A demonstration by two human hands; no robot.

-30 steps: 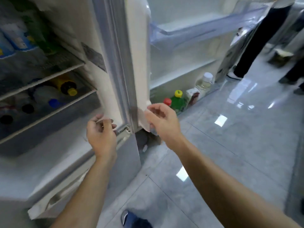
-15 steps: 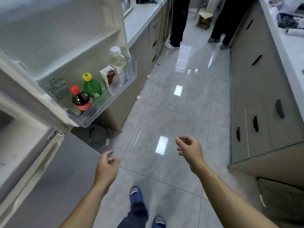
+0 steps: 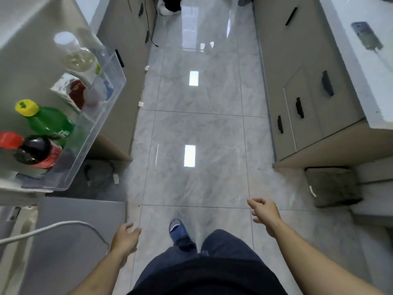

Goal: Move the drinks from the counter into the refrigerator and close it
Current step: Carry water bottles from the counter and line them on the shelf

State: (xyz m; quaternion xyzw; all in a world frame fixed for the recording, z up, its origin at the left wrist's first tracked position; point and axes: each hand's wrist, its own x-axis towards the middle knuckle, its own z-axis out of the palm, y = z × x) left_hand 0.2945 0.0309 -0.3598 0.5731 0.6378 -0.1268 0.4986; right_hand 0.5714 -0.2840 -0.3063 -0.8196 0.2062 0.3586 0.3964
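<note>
The refrigerator door stands open at the left, and its clear door bin (image 3: 100,133) holds a dark cola bottle with a red cap (image 3: 32,150), a green bottle with a yellow cap (image 3: 49,122), a small carton (image 3: 70,90) and a clear bottle with a white cap (image 3: 74,54). My left hand (image 3: 125,239) hangs low over the floor beside the grey lower fridge front, fingers relaxed, holding nothing. My right hand (image 3: 263,211) is out to the right, fingers loosely curled, empty.
A white counter (image 3: 361,67) with a phone (image 3: 365,37) runs along the right over grey cabinets (image 3: 302,86). More cabinets line the left. A dark block (image 3: 331,186) sits on the floor at right. Another person's feet (image 3: 170,5) stand far down the tiled aisle.
I have turned away from the fridge toward the aisle. Both hands left the fridge door edge and dropped low, empty. The door bin slid to the left edge of view.
</note>
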